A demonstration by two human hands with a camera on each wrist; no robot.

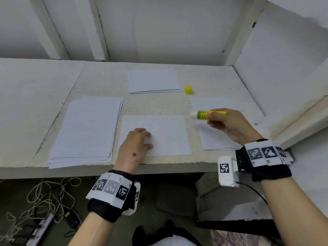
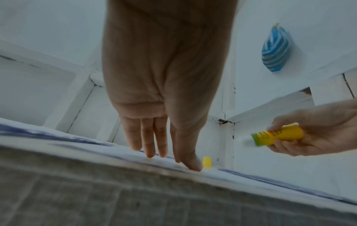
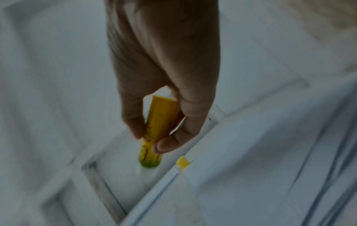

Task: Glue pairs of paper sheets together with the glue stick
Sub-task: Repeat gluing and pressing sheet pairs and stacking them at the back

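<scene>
A single white sheet (image 1: 165,134) lies at the table's front middle. My left hand (image 1: 136,144) presses its near-left part with straight fingers (image 2: 148,142) on the paper. My right hand (image 1: 229,125) grips the yellow and green glue stick (image 1: 205,114) above the table, right of that sheet, its white uncapped tip pointing left. The same glue stick (image 3: 156,131) shows pinched between thumb and fingers in the right wrist view, and as the glue stick (image 2: 278,135) in the left wrist view. Its yellow cap (image 1: 188,89) stands upright farther back.
A large paper stack (image 1: 87,128) lies at the left. A smaller stack (image 1: 153,80) sits at the back middle, and another stack (image 1: 214,137) lies under my right hand. White walls close the back and right. The table's front edge (image 1: 177,166) runs below my wrists.
</scene>
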